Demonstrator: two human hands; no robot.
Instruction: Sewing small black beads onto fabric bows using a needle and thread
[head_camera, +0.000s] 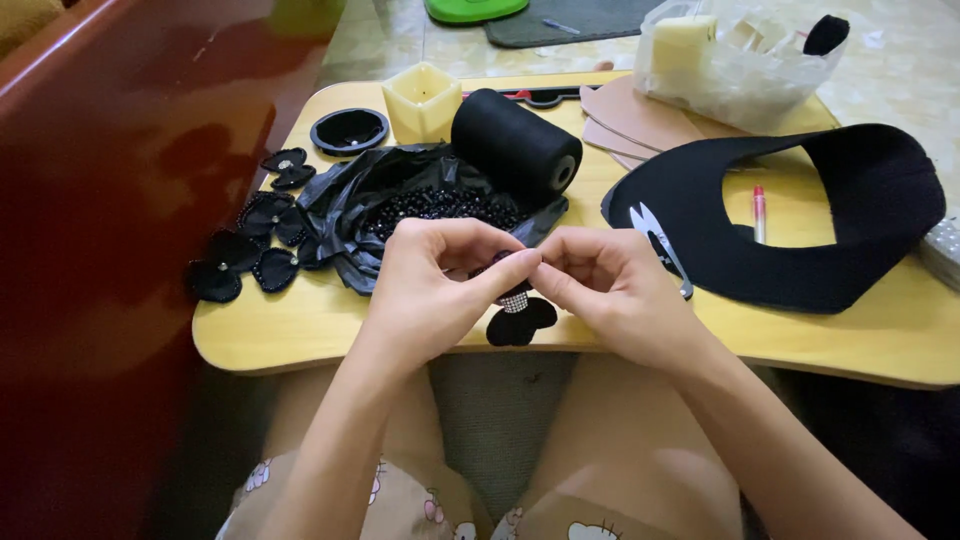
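From my feed off the head camera, I see both hands meeting over the near edge of a small yellow lap table (300, 330). The left hand (435, 285) and the right hand (610, 285) come together fingertip to fingertip, each pinching the upper part of a small black bow-shaped fabric piece (518, 318) with a sparkly silver band at its middle; its lower lobes hang just below the fingers, above the table's front edge. The thumbs and forefingers are pressed tight on it, the other fingers curled in. I cannot tell whether a needle or thread is between the fingertips, as the spot is too small and partly covered. Just behind the hands lies a crumpled black plastic bag (350, 200) holding a heap of black beads (440, 205), and a large spool of black thread (515, 145) lies on its side touching the bag. To the left of the bag sit several finished black bows (250, 250) near the table's left edge. Farther back stand a pale yellow square candle (422, 100) and a round black lid (349, 130). To the right of the hands lies a big curved black foam piece (800, 210), with a red pen (759, 212) in its hollow and small scissors (660, 245) at its near end.
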